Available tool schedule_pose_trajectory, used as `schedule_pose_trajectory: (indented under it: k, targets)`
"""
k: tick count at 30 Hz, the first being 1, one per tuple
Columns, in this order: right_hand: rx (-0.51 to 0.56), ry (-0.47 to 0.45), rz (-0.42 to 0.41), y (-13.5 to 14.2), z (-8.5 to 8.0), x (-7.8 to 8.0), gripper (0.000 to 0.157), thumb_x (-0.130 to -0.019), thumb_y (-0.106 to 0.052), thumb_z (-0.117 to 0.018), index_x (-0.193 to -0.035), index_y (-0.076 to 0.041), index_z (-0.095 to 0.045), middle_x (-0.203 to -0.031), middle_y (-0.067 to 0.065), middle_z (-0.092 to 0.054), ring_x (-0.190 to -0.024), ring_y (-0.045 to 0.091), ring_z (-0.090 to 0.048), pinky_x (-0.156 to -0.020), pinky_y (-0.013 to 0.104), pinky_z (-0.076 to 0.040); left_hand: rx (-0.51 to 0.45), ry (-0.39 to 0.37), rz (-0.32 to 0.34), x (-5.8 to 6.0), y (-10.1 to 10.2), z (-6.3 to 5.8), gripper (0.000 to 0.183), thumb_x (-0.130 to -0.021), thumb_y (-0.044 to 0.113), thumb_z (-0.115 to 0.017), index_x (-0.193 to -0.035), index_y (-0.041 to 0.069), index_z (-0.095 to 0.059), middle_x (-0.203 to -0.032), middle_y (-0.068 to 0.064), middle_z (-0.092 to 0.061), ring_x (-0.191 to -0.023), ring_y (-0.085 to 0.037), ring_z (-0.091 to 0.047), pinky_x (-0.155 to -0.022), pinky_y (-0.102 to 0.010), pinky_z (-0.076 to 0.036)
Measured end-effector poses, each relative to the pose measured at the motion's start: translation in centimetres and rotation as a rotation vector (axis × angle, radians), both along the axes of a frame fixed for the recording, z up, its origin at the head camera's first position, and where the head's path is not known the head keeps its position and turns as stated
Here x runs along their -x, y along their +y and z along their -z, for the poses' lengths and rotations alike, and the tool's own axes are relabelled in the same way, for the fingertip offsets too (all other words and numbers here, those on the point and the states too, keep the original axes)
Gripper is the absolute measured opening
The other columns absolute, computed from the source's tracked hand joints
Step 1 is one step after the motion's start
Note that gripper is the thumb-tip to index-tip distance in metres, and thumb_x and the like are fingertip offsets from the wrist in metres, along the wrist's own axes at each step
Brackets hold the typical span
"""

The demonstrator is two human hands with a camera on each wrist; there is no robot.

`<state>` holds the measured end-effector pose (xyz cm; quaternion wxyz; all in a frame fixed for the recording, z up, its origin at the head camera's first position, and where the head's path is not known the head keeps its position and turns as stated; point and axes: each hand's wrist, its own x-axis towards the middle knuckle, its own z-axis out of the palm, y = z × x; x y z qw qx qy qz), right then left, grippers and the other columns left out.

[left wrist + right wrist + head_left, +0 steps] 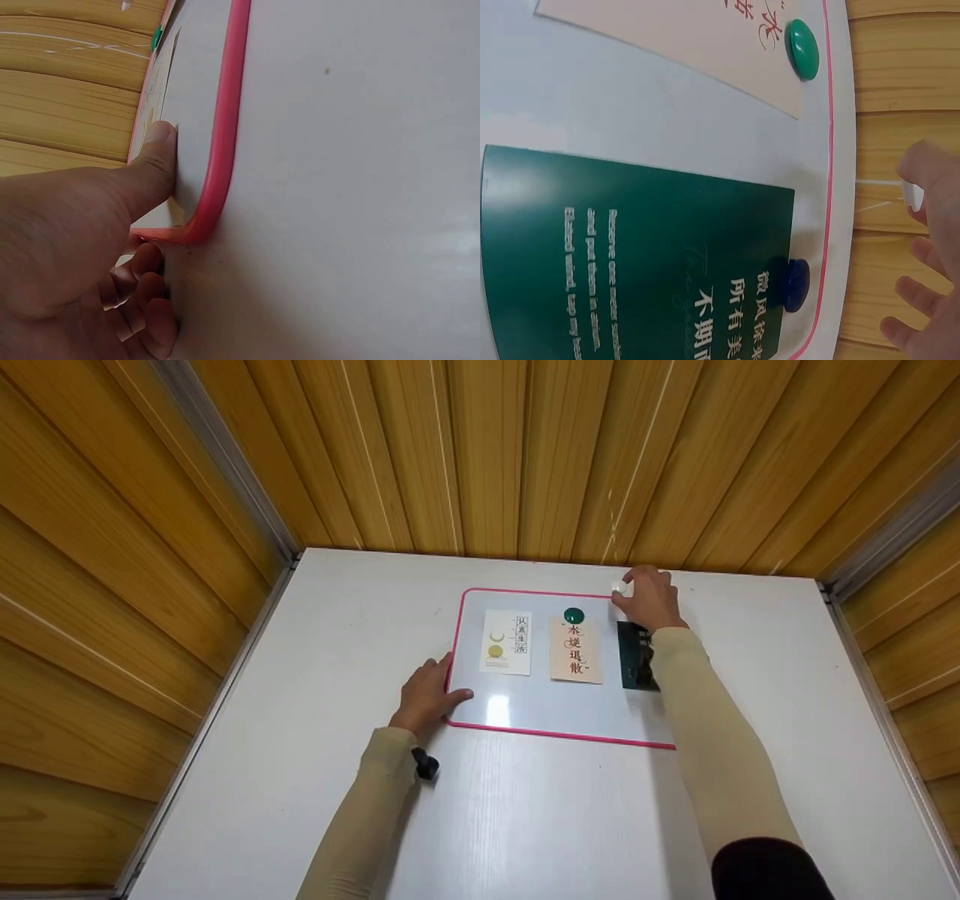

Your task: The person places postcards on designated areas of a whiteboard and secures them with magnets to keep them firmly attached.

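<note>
A whiteboard [499, 709] with a pink frame lies on the white table. The left hand [427, 694] grips its left edge near the lower corner; the thumb [154, 161] rests on the board's face, the other fingers curled outside the frame. Above the top edge, the right hand [651, 598] pinches a small white magnet [913, 195] between thumb and finger. Three cards lie on the board: a white card [506, 643], a pale pink card [576, 652] under a green magnet [574, 616], and a dark green card [630, 247] with a dark blue magnet [797, 285], partly hidden by the right arm in the head view.
The white table [322, 660] carries the board near its far edge. Yellow wood-look panels [487, 457] rise behind and at both sides, joined by grey metal corner strips [232, 457].
</note>
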<state>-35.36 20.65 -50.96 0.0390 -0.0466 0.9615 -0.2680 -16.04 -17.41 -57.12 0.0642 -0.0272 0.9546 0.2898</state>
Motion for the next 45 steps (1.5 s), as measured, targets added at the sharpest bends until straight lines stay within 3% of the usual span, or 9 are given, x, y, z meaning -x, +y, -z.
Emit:
schedule_pose_trajectory:
  k: [22, 36, 45]
  targets:
    - [0.004, -0.029, -0.034, -4.1, -0.6, 0.0, 0.047, -0.101, -0.028, -0.067, -0.139, -0.004, -0.056, -0.154, 0.019, -0.040, -0.128, 0.042, -0.039, -0.111, 0.058, -0.035, -0.014, 0.004, -0.005, 0.0, 0.1, 0.0, 0.093, -0.087, 0.046, -0.081, -0.161, 0.015, -0.035, -0.117, -0.009, -0.058, -0.101, -0.024, -0.052, -0.096, -0.041, -0.047]
    - [0.044, 0.002, -0.078, -7.7, 0.5, -0.4, 0.044, -0.101, -0.030, -0.067, -0.139, -0.009, -0.058, -0.147, 0.012, -0.049, -0.125, 0.035, -0.044, -0.111, 0.053, -0.038, 0.013, 0.008, 0.003, 0.2, -0.1, 0.1, 0.092, -0.087, 0.048, -0.080, -0.161, 0.015, -0.036, -0.120, -0.011, -0.059, -0.102, -0.025, -0.054, -0.097, -0.044, -0.048]
    - [0.005, 0.007, -0.116, -10.1, 1.1, -0.4, 0.042, -0.101, -0.028, -0.068, -0.138, -0.009, -0.060, -0.157, 0.012, -0.043, -0.131, 0.036, -0.041, -0.114, 0.053, -0.034, -0.019, -0.008, -0.021, -0.2, 0.1, 0.2, 0.092, -0.087, 0.045, -0.081, -0.162, 0.017, -0.035, -0.120, -0.009, -0.059, -0.103, -0.024, -0.053, -0.099, -0.042, -0.047]
